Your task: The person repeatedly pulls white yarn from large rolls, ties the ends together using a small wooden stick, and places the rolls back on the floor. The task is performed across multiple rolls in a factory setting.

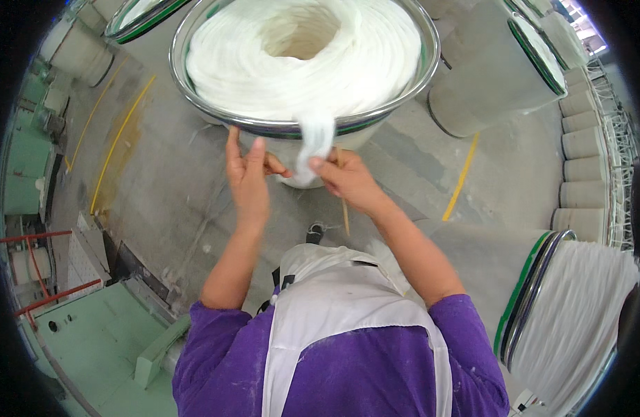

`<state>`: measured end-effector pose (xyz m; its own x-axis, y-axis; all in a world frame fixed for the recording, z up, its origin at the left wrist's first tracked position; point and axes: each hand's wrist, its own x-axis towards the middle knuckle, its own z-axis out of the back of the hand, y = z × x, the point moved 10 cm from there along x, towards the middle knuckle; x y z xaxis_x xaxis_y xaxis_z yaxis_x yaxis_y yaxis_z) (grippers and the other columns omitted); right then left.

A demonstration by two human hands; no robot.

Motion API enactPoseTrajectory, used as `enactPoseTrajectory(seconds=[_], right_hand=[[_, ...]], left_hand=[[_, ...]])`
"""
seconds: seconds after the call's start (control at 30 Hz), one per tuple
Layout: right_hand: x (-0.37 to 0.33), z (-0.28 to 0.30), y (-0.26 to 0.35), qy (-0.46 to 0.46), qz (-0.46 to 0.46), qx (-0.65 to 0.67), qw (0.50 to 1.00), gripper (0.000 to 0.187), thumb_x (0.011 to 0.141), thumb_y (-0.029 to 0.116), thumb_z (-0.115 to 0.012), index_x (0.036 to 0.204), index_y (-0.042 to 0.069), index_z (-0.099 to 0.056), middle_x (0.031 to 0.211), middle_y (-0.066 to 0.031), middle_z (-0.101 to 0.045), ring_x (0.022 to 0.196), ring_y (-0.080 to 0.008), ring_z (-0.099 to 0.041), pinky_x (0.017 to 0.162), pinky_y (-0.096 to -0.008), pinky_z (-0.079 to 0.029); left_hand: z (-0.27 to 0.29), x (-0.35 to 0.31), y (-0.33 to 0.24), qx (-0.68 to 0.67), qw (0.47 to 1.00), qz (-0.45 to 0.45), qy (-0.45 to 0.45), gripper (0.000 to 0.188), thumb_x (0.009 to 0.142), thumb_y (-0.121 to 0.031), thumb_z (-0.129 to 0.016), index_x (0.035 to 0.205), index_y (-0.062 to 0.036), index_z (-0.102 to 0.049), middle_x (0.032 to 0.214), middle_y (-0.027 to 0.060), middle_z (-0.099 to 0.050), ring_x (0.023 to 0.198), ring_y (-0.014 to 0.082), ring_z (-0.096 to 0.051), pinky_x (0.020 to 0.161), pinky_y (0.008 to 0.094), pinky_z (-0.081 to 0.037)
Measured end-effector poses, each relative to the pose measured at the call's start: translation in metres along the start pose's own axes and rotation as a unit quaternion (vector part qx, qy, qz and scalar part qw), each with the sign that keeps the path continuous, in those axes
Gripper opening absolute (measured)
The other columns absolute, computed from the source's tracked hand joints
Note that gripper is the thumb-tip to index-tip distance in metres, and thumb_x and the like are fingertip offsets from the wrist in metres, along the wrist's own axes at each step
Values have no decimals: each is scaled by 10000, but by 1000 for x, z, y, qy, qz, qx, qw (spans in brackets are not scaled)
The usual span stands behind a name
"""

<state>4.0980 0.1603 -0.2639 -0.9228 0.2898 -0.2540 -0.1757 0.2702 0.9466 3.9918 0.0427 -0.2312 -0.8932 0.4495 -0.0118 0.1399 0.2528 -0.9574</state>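
Note:
In front of me stands a large can [372,135] with a shiny metal rim, filled with coiled white fibre sliver [230,66] around a central hole. A loose strip of sliver [316,135] hangs over the near rim. Its lower end, slightly blurred, is pinched by my right hand [348,182]. The same hand also has a thin wooden stick [346,217], which points down past the fingers. My left hand [249,177] is just left of the strip, fingers apart, with the raised index finger close to the can's rim.
Another sliver-filled can [473,257] leans in close at my right. More cans [497,76] stand at the back right and back left [84,52]. Green machinery [101,333] with red bars [59,299] lies at lower left. Yellow lines [122,142] mark the concrete floor.

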Motion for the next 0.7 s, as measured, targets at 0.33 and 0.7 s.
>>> enactPoseTrajectory(seconds=[0.33,0.7], right_hand=[[-184,115,-43,-53,-102,59,992,447,944,304,-542,1291,25,-497,801,-65,-669,496,-37,-467,472,-165,-365],[-533,188,7,-656,36,-214,722,276,962,237,-497,1056,19,-638,849,-71,-677,793,-139,-599,754,-276,-459]], left_hand=[[-48,-36,63,87,982,73,148,473,997,-335,-413,1290,32,-477,1085,146,-624,1064,224,-582,966,363,-439],[-164,-68,111,-4,976,85,201,475,1003,-316,-371,1350,2,-433,1001,110,-586,1020,210,-515,1000,377,-335]])
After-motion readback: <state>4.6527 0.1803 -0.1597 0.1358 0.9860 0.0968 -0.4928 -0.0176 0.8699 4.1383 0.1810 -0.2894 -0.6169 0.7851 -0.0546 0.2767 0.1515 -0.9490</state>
